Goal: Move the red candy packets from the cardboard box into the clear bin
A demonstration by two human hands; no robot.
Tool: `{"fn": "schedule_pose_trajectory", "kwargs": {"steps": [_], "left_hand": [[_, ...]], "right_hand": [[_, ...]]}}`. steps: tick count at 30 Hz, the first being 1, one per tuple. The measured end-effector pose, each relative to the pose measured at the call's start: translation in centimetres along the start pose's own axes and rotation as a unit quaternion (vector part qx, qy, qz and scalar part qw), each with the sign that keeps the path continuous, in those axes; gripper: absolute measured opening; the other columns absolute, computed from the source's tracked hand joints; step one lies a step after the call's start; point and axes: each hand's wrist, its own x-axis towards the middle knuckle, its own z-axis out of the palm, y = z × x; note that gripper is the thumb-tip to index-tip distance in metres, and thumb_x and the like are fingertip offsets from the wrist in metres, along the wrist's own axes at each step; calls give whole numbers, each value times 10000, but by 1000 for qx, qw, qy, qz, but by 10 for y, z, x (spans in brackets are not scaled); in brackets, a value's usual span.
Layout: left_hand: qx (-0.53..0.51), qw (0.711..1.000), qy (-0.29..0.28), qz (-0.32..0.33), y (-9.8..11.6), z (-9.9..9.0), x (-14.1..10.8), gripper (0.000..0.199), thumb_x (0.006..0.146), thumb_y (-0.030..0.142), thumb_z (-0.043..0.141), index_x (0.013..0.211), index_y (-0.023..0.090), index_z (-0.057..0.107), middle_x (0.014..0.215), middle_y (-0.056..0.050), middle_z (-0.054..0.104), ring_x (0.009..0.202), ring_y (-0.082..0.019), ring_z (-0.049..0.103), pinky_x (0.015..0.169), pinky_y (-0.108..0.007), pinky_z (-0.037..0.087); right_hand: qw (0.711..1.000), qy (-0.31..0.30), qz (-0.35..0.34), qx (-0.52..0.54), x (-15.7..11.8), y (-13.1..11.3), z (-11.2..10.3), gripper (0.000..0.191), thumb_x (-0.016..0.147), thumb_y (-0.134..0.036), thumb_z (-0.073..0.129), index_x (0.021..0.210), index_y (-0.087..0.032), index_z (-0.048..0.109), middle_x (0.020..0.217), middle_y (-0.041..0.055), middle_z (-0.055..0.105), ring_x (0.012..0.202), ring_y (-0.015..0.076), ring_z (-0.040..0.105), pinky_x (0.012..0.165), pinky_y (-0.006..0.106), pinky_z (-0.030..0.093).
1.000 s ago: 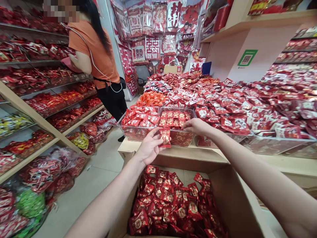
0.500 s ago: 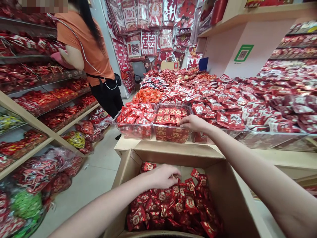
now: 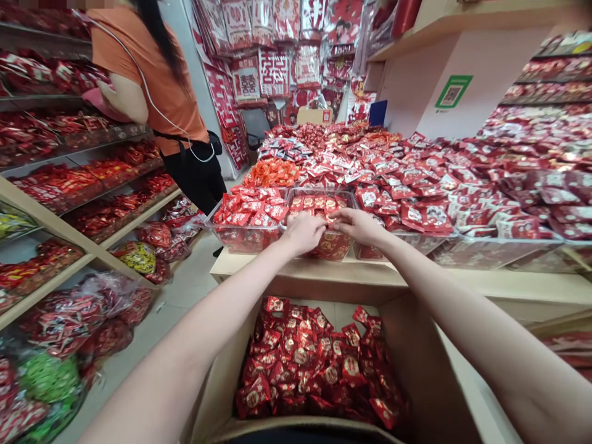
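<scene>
Both hands meet over a clear plastic bin (image 3: 333, 246) of red wrapped candies (image 3: 319, 202), laid in fairly neat rows. My left hand (image 3: 303, 233) is at the bin's near left rim, its fingers curled in; a small dark red bit, seemingly a candy packet, shows at the fingertips. My right hand (image 3: 355, 225) reaches over the near right corner with bent fingers pointing into the bin; what they hold, if anything, is hidden. Below the arms, an open cardboard box (image 3: 428, 370) holds a loose heap of red packets with gold round prints (image 3: 300, 356).
Bins of red packets (image 3: 252, 213) and orange ones (image 3: 272, 172) stand around on the display table (image 3: 462, 275). A person in an orange top (image 3: 178, 111) stands at the left shelves. Bagged goods (image 3: 87, 314) lie on the floor at left.
My left hand has risen from the heap in the cardboard box to the clear bin, beside my right hand. My right hand stays at the bin, its fingers shifted slightly. The view has shifted a little.
</scene>
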Motion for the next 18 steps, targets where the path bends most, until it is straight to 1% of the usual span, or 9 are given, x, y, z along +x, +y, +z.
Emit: {"fn": "schedule_pose_trajectory", "kwargs": {"steps": [3,5,8,11,13,15,18], "left_hand": [[-4,1000,18,-3,2,4,-1,272,820,304,362,851,230,622,827,-43,634,860,-235,468,698,-381,296],[-4,1000,29,0,1,7,-1,289,825,310,353,794,209,623,790,-51,630,854,-234,461,703,-384,280],[4,999,36,6,-1,10,-1,310,829,311,347,724,190,613,754,-59,624,826,-227,464,691,-374,271],[14,999,28,6,-2,10,-1,332,831,319,339,682,182,602,737,-64,621,796,-225,473,672,-366,271],[21,999,24,6,-3,11,-1,341,833,323,334,673,179,599,731,-67,618,793,-227,476,668,-365,272],[26,999,25,10,-4,11,-1,342,834,323,328,680,177,597,741,-71,617,799,-230,475,669,-367,273],[24,999,30,25,-5,11,-1,316,836,319,324,748,189,598,779,-65,613,825,-234,469,680,-367,277]], "right_hand": [[998,29,-9,-48,-4,-2,-1,214,730,-218,502,905,-144,600,781,35,655,692,137,577,626,228,421],[996,29,-7,-84,-4,-5,-3,215,728,-211,494,893,-144,614,798,35,653,693,134,566,631,225,405],[989,-12,10,-148,0,-14,-9,221,744,-256,472,844,-141,633,764,38,647,656,135,546,594,222,375],[972,-41,36,-229,6,-26,-16,334,784,-365,410,760,-120,636,682,66,627,593,146,521,526,234,332],[957,-52,58,-280,8,-33,-19,387,794,-401,379,729,-117,632,668,85,619,579,156,515,509,244,312],[949,-79,65,-300,9,-37,-20,380,791,-407,381,727,-126,631,676,86,621,587,160,518,509,244,305],[949,-110,52,-291,6,-37,-17,349,786,-390,394,721,-140,628,671,67,621,594,153,519,515,236,310]]}}
